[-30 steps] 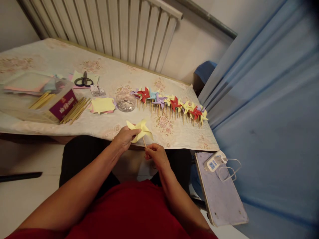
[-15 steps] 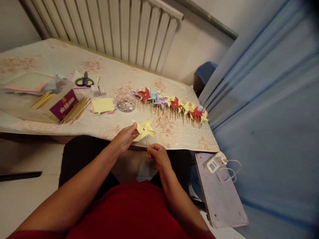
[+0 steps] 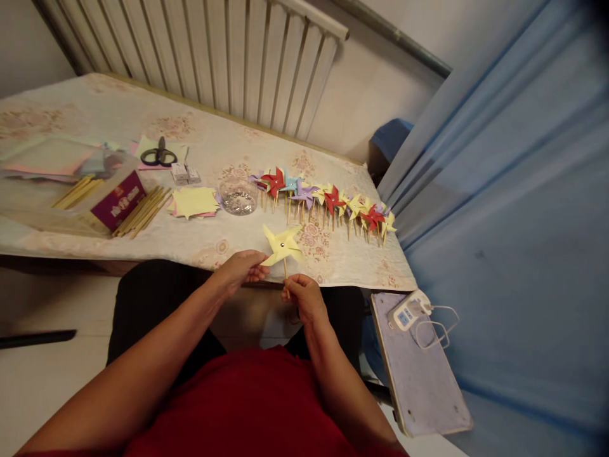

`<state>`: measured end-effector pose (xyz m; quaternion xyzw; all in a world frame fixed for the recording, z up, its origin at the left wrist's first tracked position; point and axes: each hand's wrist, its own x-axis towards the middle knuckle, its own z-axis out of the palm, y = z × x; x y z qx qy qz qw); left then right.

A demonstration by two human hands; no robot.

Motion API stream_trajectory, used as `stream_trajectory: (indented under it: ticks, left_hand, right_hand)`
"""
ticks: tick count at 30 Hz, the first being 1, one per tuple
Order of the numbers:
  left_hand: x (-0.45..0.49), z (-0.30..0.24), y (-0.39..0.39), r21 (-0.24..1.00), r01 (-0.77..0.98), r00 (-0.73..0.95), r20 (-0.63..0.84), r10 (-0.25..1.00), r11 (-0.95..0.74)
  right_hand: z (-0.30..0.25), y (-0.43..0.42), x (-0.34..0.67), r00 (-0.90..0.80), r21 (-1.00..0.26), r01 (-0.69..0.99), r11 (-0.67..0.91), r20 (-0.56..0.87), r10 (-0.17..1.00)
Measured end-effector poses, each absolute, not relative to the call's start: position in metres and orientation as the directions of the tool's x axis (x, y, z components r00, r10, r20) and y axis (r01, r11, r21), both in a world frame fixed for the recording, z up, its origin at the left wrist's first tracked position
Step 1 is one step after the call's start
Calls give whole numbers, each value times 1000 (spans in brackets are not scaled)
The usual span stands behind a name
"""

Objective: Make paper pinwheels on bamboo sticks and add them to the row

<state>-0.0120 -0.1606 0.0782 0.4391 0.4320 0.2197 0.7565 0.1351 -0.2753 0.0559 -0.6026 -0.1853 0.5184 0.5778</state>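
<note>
A yellow paper pinwheel (image 3: 281,245) with a silver pin at its centre is held upright over the table's front edge. My right hand (image 3: 304,295) is closed around its wooden stick, pinching it between thumb and fingers. Just left of the pinwheel is my left hand (image 3: 242,270), its fingers loosely bent and the thumb apart from them. The lower left blade reaches its fingertips; whether they touch cannot be made out. Behind the pinwheel, a row of finished pinwheels (image 3: 304,193) in red, blue, purple and yellow lies on the floral tablecloth (image 3: 228,136).
A clear round container (image 3: 238,198) holds small metal pins. Left of it lie cut yellow paper pieces (image 3: 194,202), wooden sticks (image 3: 143,212), small boxes (image 3: 184,172), black scissors (image 3: 159,153) and a clear plastic bin (image 3: 42,219). A white plug device (image 3: 408,311) rests on a side stool (image 3: 428,381).
The pinwheel has shifted slightly right and its blades have turned. My left hand has moved down, and its thumb has come off the blade. My right hand keeps the stick.
</note>
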Motion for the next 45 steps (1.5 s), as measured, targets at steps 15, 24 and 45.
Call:
stream_trajectory:
  ticks: [15,24,45]
  left_hand:
    - [-10,74,-160,909,154,550,-404,731,387]
    - [-5,71,-161,913,175,595,-395,699,367]
    - [-27,26,-82,467,831,362,-43,931,-301]
  right_hand:
    - [56,-275,136,384,-896,-346,-278,-406,829]
    - [56,-276,134,351,-904,-309,-295,-397,848]
    - [39,-268,158,452,-899,-342,-273,-412,791]
